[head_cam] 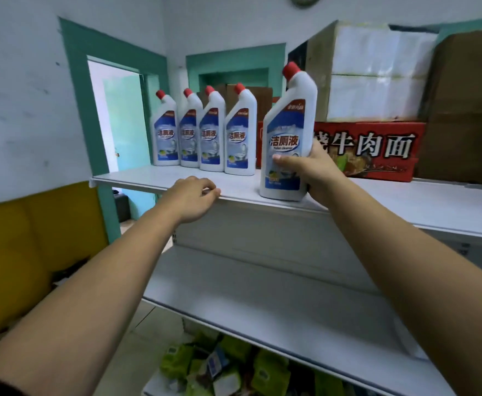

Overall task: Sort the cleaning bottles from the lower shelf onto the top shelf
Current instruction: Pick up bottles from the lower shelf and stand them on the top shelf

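My right hand (309, 170) grips a white toilet-cleaner bottle (286, 121) with a red cap and blue label, upright at the front edge of the top shelf (148, 178). Whether its base touches the shelf I cannot tell. Several identical bottles (204, 132) stand in a row at the back left of that shelf. My left hand (191, 198) rests on the shelf's front edge with its fingers curled over the lip, holding nothing else. The lower shelf (262, 295) shows no bottles.
A red noodle carton (376, 150) and stacked cardboard boxes (462, 110) fill the right of the top shelf. Green and white packets (219, 367) lie below the lower shelf. A teal-framed doorway (114, 115) and a yellow panel (34, 252) are to the left.
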`<act>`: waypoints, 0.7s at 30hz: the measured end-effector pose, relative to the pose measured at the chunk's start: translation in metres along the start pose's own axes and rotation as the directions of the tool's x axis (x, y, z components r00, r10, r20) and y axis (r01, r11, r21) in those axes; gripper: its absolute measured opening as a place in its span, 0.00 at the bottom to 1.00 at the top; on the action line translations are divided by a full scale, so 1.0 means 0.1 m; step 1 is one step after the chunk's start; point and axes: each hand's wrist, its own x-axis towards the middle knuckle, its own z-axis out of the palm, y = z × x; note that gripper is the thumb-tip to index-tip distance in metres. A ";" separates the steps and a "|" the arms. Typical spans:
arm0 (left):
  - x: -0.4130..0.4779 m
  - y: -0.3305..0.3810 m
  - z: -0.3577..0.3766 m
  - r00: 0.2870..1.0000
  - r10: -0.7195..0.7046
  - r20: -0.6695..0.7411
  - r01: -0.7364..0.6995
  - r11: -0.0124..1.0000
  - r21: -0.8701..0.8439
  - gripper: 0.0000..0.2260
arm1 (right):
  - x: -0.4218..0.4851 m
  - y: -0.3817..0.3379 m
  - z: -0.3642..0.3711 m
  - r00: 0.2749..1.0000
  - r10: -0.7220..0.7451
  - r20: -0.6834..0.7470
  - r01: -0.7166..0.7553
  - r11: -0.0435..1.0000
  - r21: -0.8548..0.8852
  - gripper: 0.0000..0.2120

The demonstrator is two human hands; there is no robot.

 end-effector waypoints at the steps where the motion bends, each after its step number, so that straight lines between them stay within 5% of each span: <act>1: 0.03 -0.13 -0.02 1.000 -0.009 -0.005 0.008 1.000 -0.004 0.19 | 0.08 0.00 0.17 1.000 0.008 0.021 -0.009 1.000 0.014 0.28; 5: 0.20 -0.62 -0.09 0.998 -0.058 -0.005 0.058 0.998 -0.012 0.20 | 0.46 0.00 0.75 0.989 0.038 0.140 -0.035 0.999 -0.018 0.25; 13: 0.60 -1.51 -0.27 0.981 -0.194 -0.011 0.193 0.980 -0.054 0.21 | 1.18 -0.12 1.60 0.961 0.202 0.187 -0.099 0.887 -0.450 0.22; 21: 0.93 -2.06 -0.36 0.996 -0.094 0.002 0.093 0.989 -0.117 0.20 | 1.71 -0.01 2.37 0.951 0.247 0.187 -0.105 0.825 -0.555 0.26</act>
